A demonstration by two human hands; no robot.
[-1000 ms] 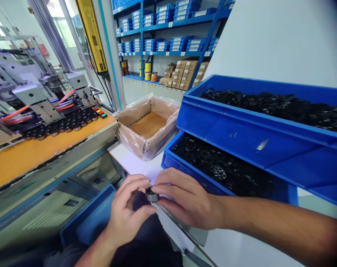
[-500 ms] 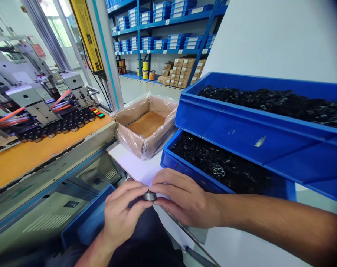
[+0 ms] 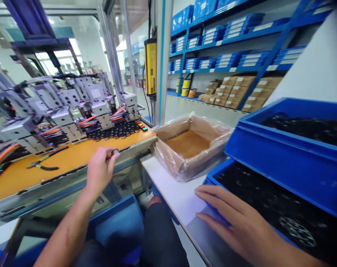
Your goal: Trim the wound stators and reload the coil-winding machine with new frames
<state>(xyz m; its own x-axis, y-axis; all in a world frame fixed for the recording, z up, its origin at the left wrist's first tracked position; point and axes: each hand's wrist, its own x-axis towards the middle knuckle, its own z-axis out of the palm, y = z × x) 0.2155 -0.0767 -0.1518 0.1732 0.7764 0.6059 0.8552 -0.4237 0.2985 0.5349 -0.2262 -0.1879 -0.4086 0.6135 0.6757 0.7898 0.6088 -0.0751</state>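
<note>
A small round metal part with a dark top [image 3: 115,151] is pinched between the thumb and fingers of my left hand [image 3: 101,167], above the front edge of the orange machine table [image 3: 74,155]. Beyond that hand, several similar black-topped round parts [image 3: 115,130] stand in rows on the table. My right hand [image 3: 235,218] holds nothing; its fingers are stretched out and apart. It hovers over the white bench [image 3: 168,185], beside the lower blue bin [image 3: 215,172] of small black pieces.
Pliers [image 3: 47,159] lie on the orange table before the machine units [image 3: 71,126]. A plastic-lined cardboard box [image 3: 182,168] stands on the bench, left of the upper blue bin [image 3: 282,159]. A blue crate [image 3: 118,218] sits below, near my legs.
My left hand has moved left and up toward the machine table, carrying the round part. My right hand has let go of it and moved right. The view has turned left.
</note>
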